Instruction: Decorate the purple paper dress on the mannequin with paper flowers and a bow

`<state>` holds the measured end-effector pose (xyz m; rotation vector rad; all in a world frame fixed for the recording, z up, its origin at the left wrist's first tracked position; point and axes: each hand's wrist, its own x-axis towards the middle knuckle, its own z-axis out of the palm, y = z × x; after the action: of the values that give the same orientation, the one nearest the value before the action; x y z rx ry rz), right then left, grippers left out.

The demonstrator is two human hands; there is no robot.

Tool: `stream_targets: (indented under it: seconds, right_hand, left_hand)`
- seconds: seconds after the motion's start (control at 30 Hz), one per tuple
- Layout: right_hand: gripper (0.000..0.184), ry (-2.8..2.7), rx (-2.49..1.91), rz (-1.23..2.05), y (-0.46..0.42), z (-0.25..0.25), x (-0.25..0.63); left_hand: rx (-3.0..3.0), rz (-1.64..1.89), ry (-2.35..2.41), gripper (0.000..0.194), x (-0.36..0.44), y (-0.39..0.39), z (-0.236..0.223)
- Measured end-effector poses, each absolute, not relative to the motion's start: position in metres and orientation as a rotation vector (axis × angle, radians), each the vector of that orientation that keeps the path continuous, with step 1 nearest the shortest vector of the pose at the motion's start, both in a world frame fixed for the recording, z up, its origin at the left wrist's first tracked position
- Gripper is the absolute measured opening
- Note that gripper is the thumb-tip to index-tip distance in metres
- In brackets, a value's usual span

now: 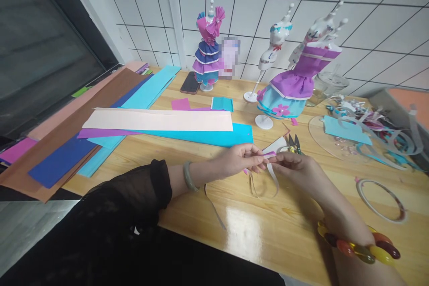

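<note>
My left hand pinches one end of a small folded purple strip, which looks like crepe paper. At the strip's other end, the fingertips of my right hand are closed on it. A narrow whitish ribbon hangs in a loop beneath both hands, and a thin length of it trails left on the table; which fingers hold it is hard to tell. Just beyond my right hand lie small thread snips. A white piece is partly hidden behind my fingers.
Pale pink paper and blue paper lie beyond my left arm. Dressed mini mannequins and a bare one stand along the wall, near a phone. A tape roll and ribbon scraps lie right.
</note>
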<state>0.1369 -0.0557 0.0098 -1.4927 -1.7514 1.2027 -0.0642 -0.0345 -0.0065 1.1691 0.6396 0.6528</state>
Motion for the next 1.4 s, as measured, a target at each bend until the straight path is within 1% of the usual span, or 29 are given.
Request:
stream_targets:
  seconds: [0.3, 0.47, 0.57, 0.67, 0.8, 1.0, 1.2, 1.4]
  right_hand:
    - [0.036, -1.766, -1.492, 1.178, -0.055, 0.009, 0.137]
    - [0.037, -1.707, -1.506, 1.204, -0.055, 0.008, 0.139]
    - [0.038, -1.682, -1.537, 1.208, -0.055, 0.008, 0.140]
    - [0.038, -1.772, -1.614, 1.142, -0.054, 0.008, 0.140]
    - [0.038, -1.829, -1.582, 1.112, -0.054, 0.010, 0.139]
    - [0.039, -1.923, -1.595, 0.990, -0.055, 0.010, 0.136]
    - [0.041, -1.915, -1.597, 0.976, -0.055, 0.010, 0.134]
    - [0.040, -1.866, -1.637, 1.035, -0.053, 0.006, 0.140]
  left_hand:
    - [1.233, 0.663, 0.558, 0.031, -0.063, -0.034, -0.006]
    - [1.251, 0.669, 0.592, 0.033, -0.066, -0.036, -0.004]
    - [1.239, 0.765, 0.603, 0.031, -0.067, -0.040, -0.002]
    - [1.265, 0.862, 0.616, 0.027, -0.066, -0.040, -0.002]
    - [1.320, 0.946, 0.683, 0.024, -0.063, -0.033, -0.007]
    - [1.361, 0.742, 0.665, 0.025, -0.061, -0.034, -0.013]
    - [1.374, 0.788, 0.650, 0.025, -0.061, -0.038, -0.012]
    - [1.374, 0.799, 0.640, 0.026, -0.062, -0.040, -0.007]
